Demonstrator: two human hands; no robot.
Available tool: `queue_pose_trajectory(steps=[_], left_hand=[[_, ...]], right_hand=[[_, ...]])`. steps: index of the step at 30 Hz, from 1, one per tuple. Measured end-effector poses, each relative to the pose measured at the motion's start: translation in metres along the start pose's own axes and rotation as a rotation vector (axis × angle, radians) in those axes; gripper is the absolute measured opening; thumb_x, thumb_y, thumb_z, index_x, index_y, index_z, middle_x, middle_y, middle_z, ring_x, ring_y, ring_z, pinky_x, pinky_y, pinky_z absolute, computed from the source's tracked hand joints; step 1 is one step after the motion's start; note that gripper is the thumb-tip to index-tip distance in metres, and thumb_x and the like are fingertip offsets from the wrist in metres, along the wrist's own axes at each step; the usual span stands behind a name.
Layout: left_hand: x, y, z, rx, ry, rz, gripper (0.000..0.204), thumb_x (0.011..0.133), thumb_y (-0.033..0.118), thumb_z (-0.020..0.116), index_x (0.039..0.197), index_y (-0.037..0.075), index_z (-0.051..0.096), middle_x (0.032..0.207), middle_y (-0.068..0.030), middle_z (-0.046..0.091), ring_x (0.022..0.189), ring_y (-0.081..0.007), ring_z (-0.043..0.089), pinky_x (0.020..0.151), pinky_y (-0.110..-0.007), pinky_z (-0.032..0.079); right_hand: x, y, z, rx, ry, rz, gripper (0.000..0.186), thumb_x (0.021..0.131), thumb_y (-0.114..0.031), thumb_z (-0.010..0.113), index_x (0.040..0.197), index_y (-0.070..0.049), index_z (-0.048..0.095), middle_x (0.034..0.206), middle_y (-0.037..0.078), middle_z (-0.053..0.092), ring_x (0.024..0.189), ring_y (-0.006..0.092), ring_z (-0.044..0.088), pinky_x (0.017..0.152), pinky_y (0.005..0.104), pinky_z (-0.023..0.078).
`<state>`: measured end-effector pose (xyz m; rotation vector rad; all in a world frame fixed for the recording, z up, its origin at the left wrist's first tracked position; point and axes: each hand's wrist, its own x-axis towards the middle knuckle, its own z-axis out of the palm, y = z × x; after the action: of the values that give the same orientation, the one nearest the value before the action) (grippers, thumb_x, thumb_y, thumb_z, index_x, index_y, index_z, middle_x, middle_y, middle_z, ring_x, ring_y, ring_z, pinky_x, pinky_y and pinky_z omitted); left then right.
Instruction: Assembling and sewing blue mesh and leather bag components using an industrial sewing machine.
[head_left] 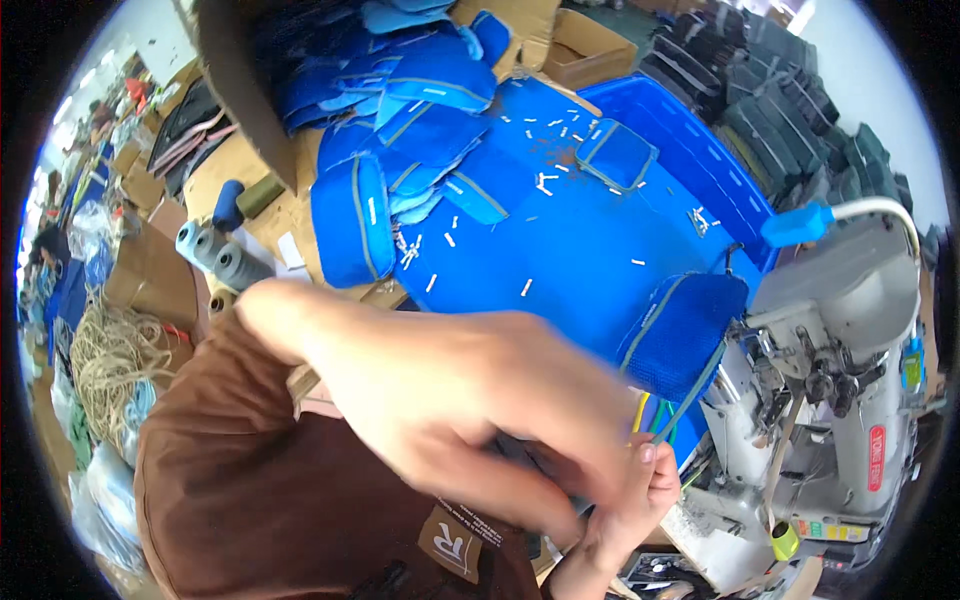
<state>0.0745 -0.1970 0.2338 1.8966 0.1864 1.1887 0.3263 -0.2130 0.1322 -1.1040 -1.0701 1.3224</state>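
Observation:
My left hand (470, 400), blurred by motion, reaches across from the lower left, its curved fingers over my right wrist and partly smeared. My right hand (635, 505), at the lower right, has thumb and fingertips closed on a thin grey strip (681, 410). That strip runs up to a blue mesh piece (675, 335) with grey edging, lying beside the sewing machine (860, 450). Yellow and green strands (660, 418) show behind my fingers. Whatever is under my left hand is mostly hidden.
Blue fabric pieces (425, 85) are heaped on the blue work surface (580, 250), among scattered white bits. A blue crate (725, 185) and dark stacked pieces (775, 100) stand behind. Thread cones (240, 262), cardboard and coiled cord (115, 375) are at the left.

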Motion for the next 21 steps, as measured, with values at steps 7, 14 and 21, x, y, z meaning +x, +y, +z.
queue_pose_trajectory(steps=[7,14,21], left_hand=[[0.075,-0.011,0.102,-0.673,0.781,0.429,0.018,0.09,0.006,0.068,0.105,-0.001,0.064,0.089,-0.0123,0.065,0.077,-0.0239,0.066,0.064,-0.031,0.05],[0.063,-0.016,0.071,-0.722,0.639,0.382,0.017,0.089,0.006,0.067,0.105,-0.001,0.064,0.09,-0.0124,0.065,0.078,-0.0242,0.066,0.065,-0.032,0.051],[0.057,-0.014,0.115,-0.555,0.616,0.34,0.017,0.089,0.005,0.067,0.105,-0.001,0.065,0.091,-0.0124,0.065,0.079,-0.0245,0.066,0.066,-0.032,0.051]], right_hand=[[0.006,-0.022,-0.007,-0.122,0.025,0.434,0.021,0.1,-0.023,0.061,0.095,-0.002,0.059,0.079,0.016,0.07,0.062,0.0115,0.061,0.058,0.0271,0.05],[-0.005,0.023,-0.049,-0.275,-0.038,0.251,0.022,0.1,-0.023,0.062,0.108,-0.004,0.058,0.08,0.007,0.07,0.068,0.0112,0.064,0.063,0.0295,0.054],[-0.001,-0.004,-0.013,-0.131,-0.095,0.244,0.02,0.101,-0.022,0.06,0.102,-0.002,0.06,0.072,0.012,0.07,0.055,0.0109,0.061,0.05,0.0267,0.048]])
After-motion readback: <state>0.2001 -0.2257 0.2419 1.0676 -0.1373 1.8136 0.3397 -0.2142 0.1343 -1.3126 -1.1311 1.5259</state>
